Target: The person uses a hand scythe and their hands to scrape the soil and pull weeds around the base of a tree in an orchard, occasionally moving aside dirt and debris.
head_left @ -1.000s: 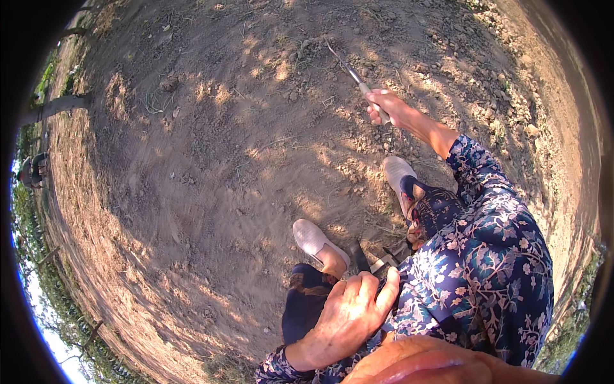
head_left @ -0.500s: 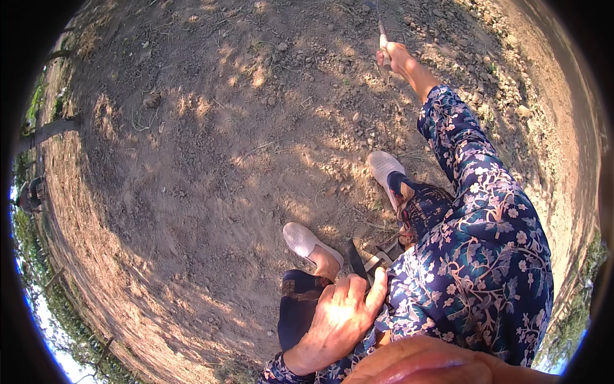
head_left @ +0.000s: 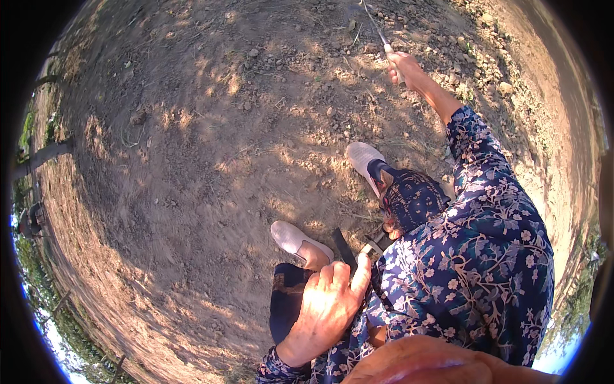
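My right hand (head_left: 404, 69), arm stretched out far to the right, is wrapped round the pale handle of a hand tool (head_left: 386, 46). Its thin metal shaft points away over the soil. The working end lies at the top edge of the view, so its shape is unclear. Lower down, my left hand (head_left: 327, 310) rests over my bent leg by the dark trouser (head_left: 286, 301), thumb held apart from the fingers. The fingertips are partly hidden, and nothing shows in that hand. Beyond it are a black strip (head_left: 344, 247) and a light-coloured piece (head_left: 371, 246) of something partly covered.
Dry, cloddy soil (head_left: 192, 179) spreads around me, with stones and clods (head_left: 473, 45) at the upper right. My two pale shoes (head_left: 291, 237) are planted on it. Tree trunks (head_left: 45, 157) and a dark, unclear shape (head_left: 29, 221) stand at the left.
My right hand has come slightly nearer and to the right, and more of the tool's shaft shows. The view has shifted a little; my left hand keeps its place on the leg.
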The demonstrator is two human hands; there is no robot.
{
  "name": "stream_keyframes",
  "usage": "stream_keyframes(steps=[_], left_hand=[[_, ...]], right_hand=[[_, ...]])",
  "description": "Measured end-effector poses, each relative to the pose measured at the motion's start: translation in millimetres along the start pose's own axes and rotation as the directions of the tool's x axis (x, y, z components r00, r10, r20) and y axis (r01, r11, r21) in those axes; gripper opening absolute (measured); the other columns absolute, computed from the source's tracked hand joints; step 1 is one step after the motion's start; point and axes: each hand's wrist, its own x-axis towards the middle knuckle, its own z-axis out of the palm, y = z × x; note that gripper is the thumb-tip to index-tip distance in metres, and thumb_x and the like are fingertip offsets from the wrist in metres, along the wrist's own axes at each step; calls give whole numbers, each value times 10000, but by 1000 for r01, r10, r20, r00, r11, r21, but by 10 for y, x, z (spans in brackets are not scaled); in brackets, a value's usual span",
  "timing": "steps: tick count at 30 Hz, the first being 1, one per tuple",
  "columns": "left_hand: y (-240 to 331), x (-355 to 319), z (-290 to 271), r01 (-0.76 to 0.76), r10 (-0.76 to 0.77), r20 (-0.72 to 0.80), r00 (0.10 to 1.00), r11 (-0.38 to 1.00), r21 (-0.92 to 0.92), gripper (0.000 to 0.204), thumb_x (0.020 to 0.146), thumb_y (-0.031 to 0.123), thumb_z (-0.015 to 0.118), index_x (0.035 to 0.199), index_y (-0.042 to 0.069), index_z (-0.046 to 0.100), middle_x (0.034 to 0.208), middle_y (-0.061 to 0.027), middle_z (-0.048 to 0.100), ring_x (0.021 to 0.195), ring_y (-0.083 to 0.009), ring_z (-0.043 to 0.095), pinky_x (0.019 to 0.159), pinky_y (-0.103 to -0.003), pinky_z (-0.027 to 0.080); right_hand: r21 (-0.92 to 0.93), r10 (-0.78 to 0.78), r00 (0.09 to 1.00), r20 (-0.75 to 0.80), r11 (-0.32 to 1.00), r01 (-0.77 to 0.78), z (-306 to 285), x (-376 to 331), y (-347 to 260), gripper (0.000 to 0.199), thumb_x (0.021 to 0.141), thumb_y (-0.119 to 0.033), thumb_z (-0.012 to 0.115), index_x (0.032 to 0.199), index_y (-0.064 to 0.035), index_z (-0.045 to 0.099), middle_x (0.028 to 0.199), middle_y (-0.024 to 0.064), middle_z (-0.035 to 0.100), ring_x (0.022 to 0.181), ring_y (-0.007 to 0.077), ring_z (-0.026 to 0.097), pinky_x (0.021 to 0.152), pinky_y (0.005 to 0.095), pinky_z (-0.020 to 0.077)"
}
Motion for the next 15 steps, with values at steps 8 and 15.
stream_keyframes(steps=[8,15], left_hand=[[17,66,22,65,-65,50,997,998,5,513,752,107,564,1254,25,492,833,-93,490,749,-225,534,642,-332,474],[69,80,-6,26,-28,45,999,999,30,496,761,94,553,1245,9,487,825,-91,484,759,-226,531,666,-331,472]], right_hand=[[228,42,984,172,970,-82,218,34,555,273,954,-292,491,928,-23,449,677,71,490,516,163,504,454,302,452],[-18,207,967,148,978,-207,62,-1039,766,223,942,-290,508,963,-75,452,692,32,508,502,102,500,394,255,424]])
